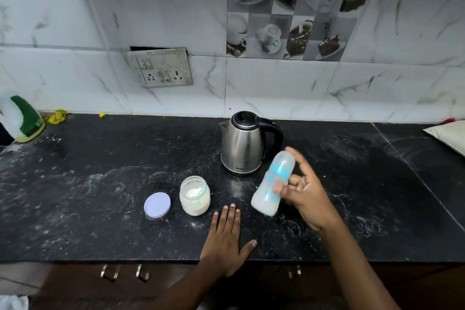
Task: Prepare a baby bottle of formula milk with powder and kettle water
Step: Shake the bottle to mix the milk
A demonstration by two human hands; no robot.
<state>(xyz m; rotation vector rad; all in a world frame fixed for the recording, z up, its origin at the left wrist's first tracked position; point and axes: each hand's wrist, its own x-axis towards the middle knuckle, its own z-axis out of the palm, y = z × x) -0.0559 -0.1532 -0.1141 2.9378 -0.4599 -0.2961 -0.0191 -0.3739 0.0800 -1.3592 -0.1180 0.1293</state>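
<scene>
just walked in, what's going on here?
A person's right hand grips a clear baby bottle with blue markings, top on, tilted above the black stone counter and holding cloudy white liquid; it is blurred, possibly mid-shake. The left hand rests flat on the counter. The open clear jar of white powder stands beside its lilac round lid, with the steel electric kettle behind, lid shut.

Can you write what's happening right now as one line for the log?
right hand: holds tilted bottle | left hand: flat on counter | jar: open, lid beside it | kettle: upright
</scene>
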